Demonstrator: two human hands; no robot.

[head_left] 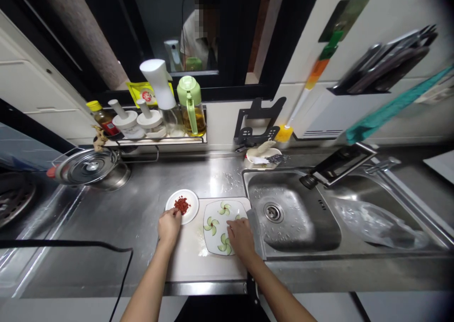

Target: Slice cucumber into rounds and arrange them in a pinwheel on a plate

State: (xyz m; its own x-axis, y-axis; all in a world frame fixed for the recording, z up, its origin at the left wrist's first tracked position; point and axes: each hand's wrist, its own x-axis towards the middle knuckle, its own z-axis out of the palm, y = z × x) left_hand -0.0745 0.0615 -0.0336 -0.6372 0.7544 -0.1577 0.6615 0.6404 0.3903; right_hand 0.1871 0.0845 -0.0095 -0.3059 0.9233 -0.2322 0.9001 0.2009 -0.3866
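Observation:
My left hand point(169, 228) is at the near left edge of a small round white plate point(193, 214). Its fingertips are pinched together beside the chopped red pieces point(181, 204), which look like chili pepper; anything between them is too small to make out. Over the right side of a squarish white plate point(210, 243) is my right hand point(241, 237), fingers closed and pointing inward. Thin green-edged slices lie on that plate in pinwheel flowers point(212, 226), one with a red centre. My right hand partly covers another flower. Both plates are on a pale cutting board point(187, 267).
A knife point(257, 234) lies along the board's right side, beside the steel sink point(294, 218). A clear plastic bag point(379, 222) is in the right basin. At the back left are a lidded pot point(113, 176) and a shelf with an oil bottle point(191, 107). A black cable point(71, 243) crosses the left.

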